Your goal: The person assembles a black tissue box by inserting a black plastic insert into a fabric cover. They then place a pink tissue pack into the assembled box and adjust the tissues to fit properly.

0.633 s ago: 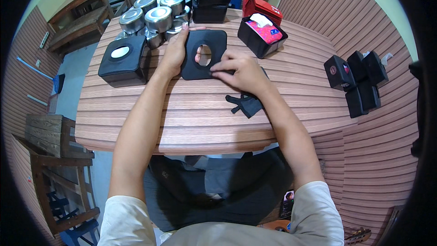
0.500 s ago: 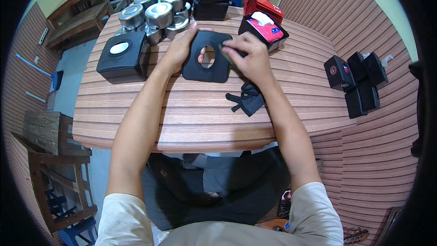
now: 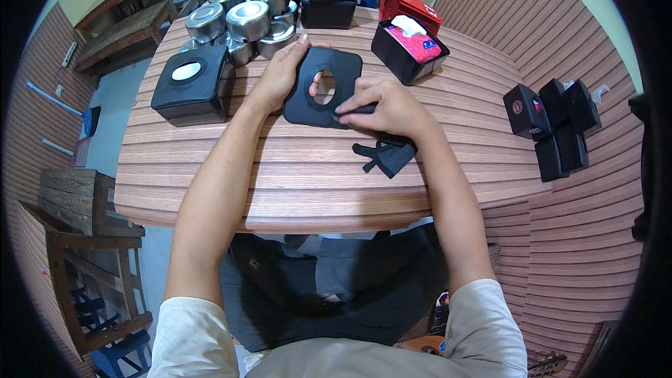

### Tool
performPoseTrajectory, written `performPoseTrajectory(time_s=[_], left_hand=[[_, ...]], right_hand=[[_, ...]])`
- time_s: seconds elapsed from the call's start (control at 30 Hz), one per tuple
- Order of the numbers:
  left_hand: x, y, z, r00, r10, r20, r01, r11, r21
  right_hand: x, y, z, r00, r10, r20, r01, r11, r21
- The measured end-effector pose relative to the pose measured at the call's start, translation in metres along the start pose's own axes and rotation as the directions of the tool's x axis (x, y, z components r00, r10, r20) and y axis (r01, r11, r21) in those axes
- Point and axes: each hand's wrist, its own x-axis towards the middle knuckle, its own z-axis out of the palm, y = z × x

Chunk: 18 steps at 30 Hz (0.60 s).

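Note:
My left hand (image 3: 281, 78) grips the left edge of a black tissue box lid (image 3: 302, 101), fingertips showing through its oval hole. The lid is tilted up above the table. My right hand (image 3: 383, 106) is closed on a dark cloth (image 3: 360, 110), mostly hidden by the fingers, and presses it to the lid's lower right corner. Just below that hand a black glove-like piece of fabric (image 3: 389, 159) lies crumpled on the table. An open black tissue box (image 3: 411, 63) with a pink tissue pack (image 3: 420, 45) stands beyond my right hand.
A lidded black tissue box (image 3: 189, 101) sits left of my left hand. Several round metal tins (image 3: 248, 21) are stacked behind it, beside stacked black boxes (image 3: 329, 14). A red holder (image 3: 409, 10) stands at the back right. More black tissue boxes (image 3: 560, 126) hang along the right wall.
My right hand has slid with the cloth from the lid's upper right edge down to its lower right corner. My left hand keeps its hold on the lid.

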Motion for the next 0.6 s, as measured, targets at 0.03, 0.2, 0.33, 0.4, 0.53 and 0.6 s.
performPoseTrajectory(time_s=[0.03,0.2,0.33,0.4,0.53,0.6], left_hand=[[0.001,0.0,0.0,1.0,0.019,0.009,-0.019,1.0,0.005],[0.001,-0.001,0.001,0.997,0.035,0.067,-0.039,0.997,0.061],[0.0,-0.002,0.0,1.0,0.007,0.019,-0.008,0.999,0.048],[0.0,-0.003,-0.001,0.999,-0.027,-0.035,0.027,1.0,0.014],[0.002,-0.003,-0.003,0.995,0.003,-0.103,-0.005,1.0,-0.011],[0.003,-0.003,-0.003,0.994,-0.017,-0.11,0.015,1.0,-0.023]], right_hand=[[0.001,0.003,0.0,0.998,-0.003,-0.061,0.003,1.0,-0.001],[0.005,0.015,-0.002,0.887,0.128,-0.444,-0.171,0.984,-0.057],[0.001,0.01,-0.006,0.976,0.19,-0.105,-0.174,0.975,0.141],[-0.001,0.003,-0.006,0.983,0.16,0.092,-0.171,0.976,0.132],[-0.001,-0.004,-0.002,0.97,0.1,0.22,-0.092,0.995,-0.05],[0.0,-0.002,0.001,0.993,0.07,0.095,-0.066,0.997,-0.046]])
